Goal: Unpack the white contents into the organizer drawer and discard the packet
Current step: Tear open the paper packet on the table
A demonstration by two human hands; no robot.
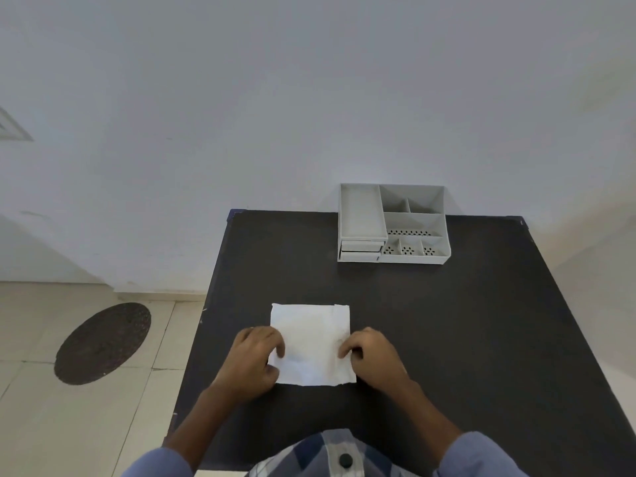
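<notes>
Hands grip packet (311,342) (both edges).

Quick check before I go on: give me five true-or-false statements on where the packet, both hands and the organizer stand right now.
1. The white packet lies flat on the black table. True.
2. Only one hand touches the packet. False: the left hand and right hand both hold its side edges.
3. The grey organizer stands at the table's far edge. True.
4. The organizer's drawers are pulled wide open. False: they look pushed in.
5. White contents already lie in the organizer. False: its open compartments look empty.
</notes>
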